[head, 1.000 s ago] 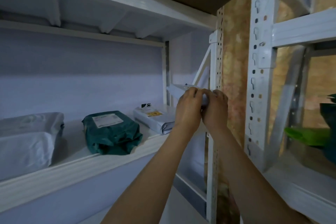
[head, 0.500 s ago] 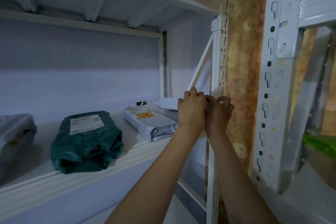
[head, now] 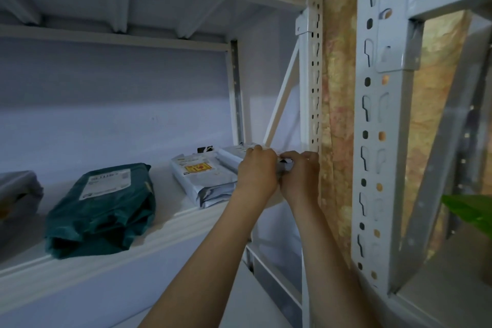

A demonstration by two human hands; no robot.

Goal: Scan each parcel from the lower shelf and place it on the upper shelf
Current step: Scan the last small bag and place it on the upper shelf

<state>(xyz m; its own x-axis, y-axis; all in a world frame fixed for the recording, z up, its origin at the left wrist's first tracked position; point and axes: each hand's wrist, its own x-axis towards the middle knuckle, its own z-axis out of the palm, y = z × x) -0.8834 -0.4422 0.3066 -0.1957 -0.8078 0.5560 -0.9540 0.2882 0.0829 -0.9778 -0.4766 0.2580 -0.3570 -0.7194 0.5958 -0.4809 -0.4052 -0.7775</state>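
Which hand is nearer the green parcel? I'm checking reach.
Left. The left hand is right of the green parcel, past a grey parcel; the right hand is farther right.

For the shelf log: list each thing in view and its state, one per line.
White parcel: held by both hands at the shelf's right end.
Left hand: grips the white parcel.
Right hand: grips the white parcel.
Yellow-labelled parcel: lying flat, label up.
Green parcel: lying flat, label up.
Grey parcel: lying at the left edge, partly cut off.
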